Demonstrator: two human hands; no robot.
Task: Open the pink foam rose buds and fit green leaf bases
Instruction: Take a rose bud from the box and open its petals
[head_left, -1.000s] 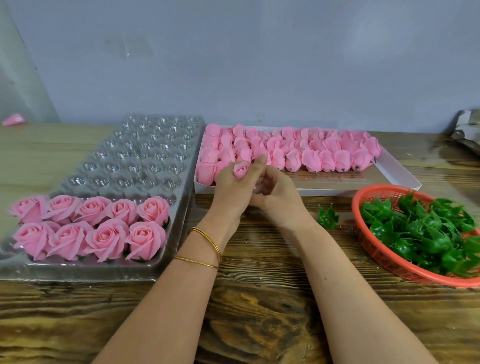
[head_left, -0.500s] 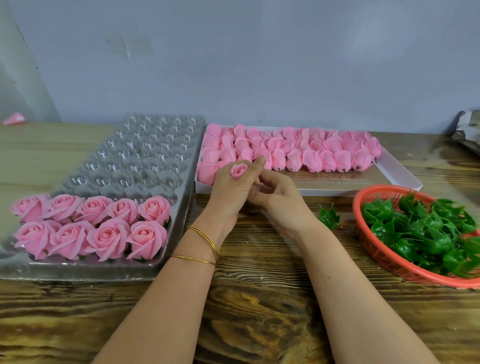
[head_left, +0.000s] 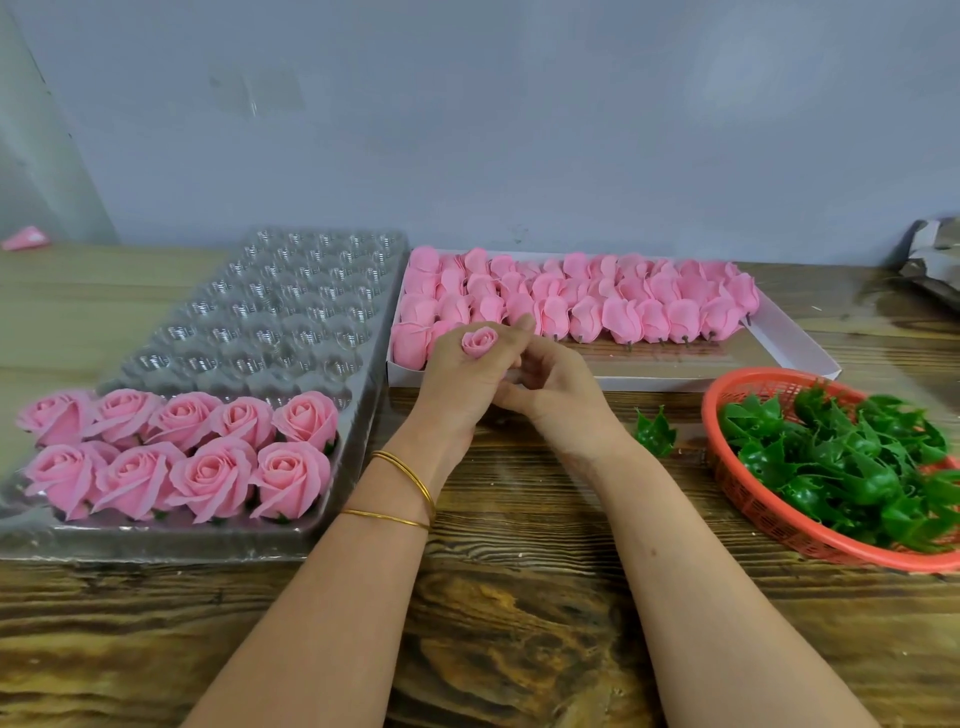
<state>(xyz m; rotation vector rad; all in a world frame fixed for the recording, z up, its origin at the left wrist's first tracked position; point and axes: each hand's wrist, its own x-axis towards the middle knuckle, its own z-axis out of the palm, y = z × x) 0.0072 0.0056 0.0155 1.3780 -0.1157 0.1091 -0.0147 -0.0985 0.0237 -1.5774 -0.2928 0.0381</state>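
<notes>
Dark-grained wooden table (head_left: 519, 623), clear plastic blister tray (head_left: 291, 291) at left, white shallow box (head_left: 795, 338) at middle back, orange mesh basket (head_left: 753, 514) at right, loose green leaf base (head_left: 655, 431) just beside basket, small pink scrap (head_left: 26, 239) far left, crumpled grey wrapping (head_left: 935, 254) far right.

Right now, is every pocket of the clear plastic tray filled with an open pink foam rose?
No, open roses fill only the tray's two nearest rows; the pockets behind hold none.

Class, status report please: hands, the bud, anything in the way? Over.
Left hand grips pink bud, top showing. Right hand against its underside, grip hidden. Nothing blocking.
</notes>
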